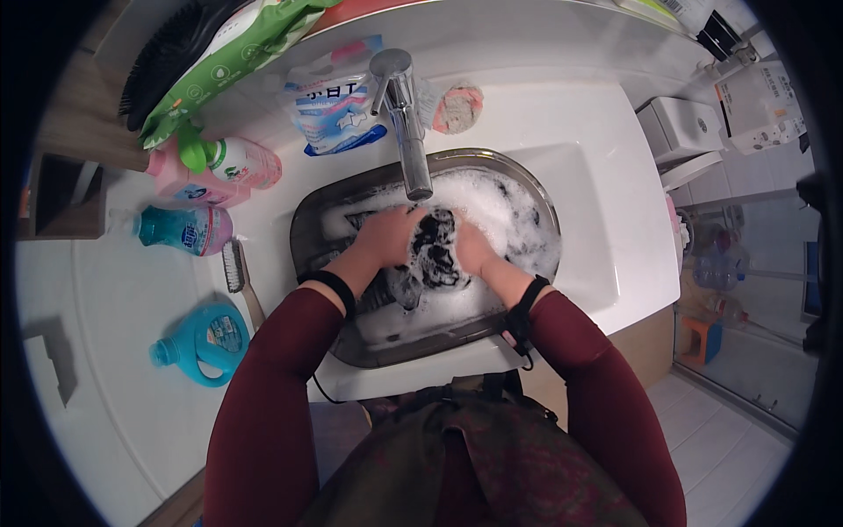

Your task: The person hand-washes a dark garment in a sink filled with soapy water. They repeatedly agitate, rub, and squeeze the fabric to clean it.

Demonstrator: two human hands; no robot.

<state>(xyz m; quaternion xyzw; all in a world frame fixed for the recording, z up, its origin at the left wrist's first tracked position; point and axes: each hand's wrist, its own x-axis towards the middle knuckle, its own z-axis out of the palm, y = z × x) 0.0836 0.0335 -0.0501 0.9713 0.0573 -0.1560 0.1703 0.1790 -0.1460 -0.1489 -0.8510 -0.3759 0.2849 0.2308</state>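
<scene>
A translucent dark grey wash basin full of white suds stands in the white sink. Between my hands, a dark wet cloth is bunched up and streaked with foam. My left hand is closed on its left side, and my right hand grips its right side. Some fingertips are hidden by foam and cloth. More dark fabric with grey patches lies in the suds under my left wrist. Whether it belongs to the same piece, I cannot tell. A chrome faucet hangs over the basin just beyond my hands.
Left of the basin are a scrub brush, a turquoise jug, a teal bottle and a pink bottle. Behind the basin stand a blue-and-white detergent pouch and a pinkish lump. A white box sits far right.
</scene>
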